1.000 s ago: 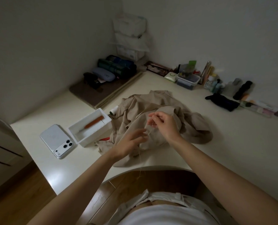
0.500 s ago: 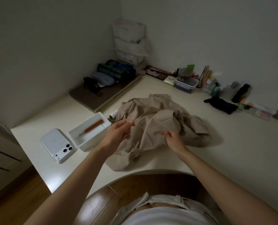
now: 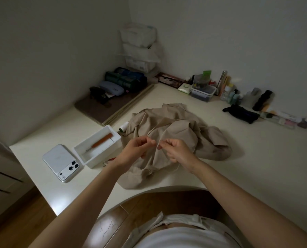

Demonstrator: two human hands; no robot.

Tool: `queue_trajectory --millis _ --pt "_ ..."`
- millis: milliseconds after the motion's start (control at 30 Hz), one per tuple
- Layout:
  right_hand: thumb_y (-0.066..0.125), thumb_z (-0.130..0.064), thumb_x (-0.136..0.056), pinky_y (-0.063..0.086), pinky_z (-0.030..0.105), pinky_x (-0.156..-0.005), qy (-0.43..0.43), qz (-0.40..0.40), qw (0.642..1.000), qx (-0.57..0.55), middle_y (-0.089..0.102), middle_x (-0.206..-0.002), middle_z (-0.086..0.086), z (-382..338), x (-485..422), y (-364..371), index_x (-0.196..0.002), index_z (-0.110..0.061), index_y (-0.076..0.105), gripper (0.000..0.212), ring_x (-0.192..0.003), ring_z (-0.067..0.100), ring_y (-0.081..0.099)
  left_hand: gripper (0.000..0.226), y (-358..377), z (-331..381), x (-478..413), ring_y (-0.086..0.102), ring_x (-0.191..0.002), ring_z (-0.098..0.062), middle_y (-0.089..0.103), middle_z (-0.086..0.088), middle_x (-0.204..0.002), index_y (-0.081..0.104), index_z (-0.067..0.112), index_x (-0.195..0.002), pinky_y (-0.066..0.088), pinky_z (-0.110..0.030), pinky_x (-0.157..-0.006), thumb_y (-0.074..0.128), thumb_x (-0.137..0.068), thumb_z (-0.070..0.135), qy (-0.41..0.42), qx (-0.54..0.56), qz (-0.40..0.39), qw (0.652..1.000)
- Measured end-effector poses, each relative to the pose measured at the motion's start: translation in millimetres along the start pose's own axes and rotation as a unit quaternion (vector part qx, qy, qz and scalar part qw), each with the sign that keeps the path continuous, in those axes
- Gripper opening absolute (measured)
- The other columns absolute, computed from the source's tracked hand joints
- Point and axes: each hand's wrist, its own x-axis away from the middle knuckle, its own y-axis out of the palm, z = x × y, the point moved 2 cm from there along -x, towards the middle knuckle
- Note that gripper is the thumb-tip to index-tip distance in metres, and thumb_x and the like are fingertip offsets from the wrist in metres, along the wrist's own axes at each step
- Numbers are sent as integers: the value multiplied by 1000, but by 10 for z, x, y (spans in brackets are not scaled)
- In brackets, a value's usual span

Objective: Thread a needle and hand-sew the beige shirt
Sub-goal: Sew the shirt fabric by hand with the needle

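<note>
no text, label or number is legible on anything here.

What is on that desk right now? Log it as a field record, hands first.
left hand: raised over shirt, fingertips pinched, apparently on thread
right hand: facing left hand, fingertips pinched, apparently on the same thread
thread: pale strand trailing by right wrist
needle: too small to make out
beige shirt: crumpled on table
white box: left of shirt, holds orange-handled tool
phone: face down, left of box
spool: between box and shirt
</note>
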Motion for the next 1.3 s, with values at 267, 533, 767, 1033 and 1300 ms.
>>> queue_trajectory --millis 267,533,767,1033,1300 --pt "52 -21 -95 24 19 -40 171 119 978 32 38 -61 0 462 -99 -295 -85 -10 59 16 -46 9 32 26 -91 -16 55 36 -57 -11 40 0 -61 65 14 -79 35 -20 -58 45 -96 11 7 135 6 991" --pt "48 -9 -93 25 23 -45 241 160 947 141 40 -64 3 668 -136 -443 -64 -14 49 29 -50 14 33 21 -56 187 104 38 -59 -12 39 -2 -63 67 18 -71 39 -20 -58 50 -84 16 82 202 10 976" --pt "49 -22 -97 28 21 -50 150 165 961 162 47 -60 -2 701 -57 -440 -69 -13 59 31 -53 9 38 16 3 222 119 38 -58 -9 52 5 -63 63 9 -87 34 -19 -57 50 -94 15 47 14 29 998" --pt "53 -19 -96 31 23 -53 95 196 966 141 46 -60 0 569 -47 -436 -63 -12 50 34 -57 11 42 14 -105 243 -295 55 -69 -26 59 -6 -75 63 20 -84 51 -40 -70 55 -95 23 62 -242 150 957" --pt "47 -15 -95 27 24 -50 73 166 958 220 39 -57 0 478 -49 -346 -60 -15 42 36 -54 13 37 21 -77 -227 -118 52 -95 -20 53 -2 -104 51 14 -108 43 -24 -74 50 -90 4 -24 -245 166 955"
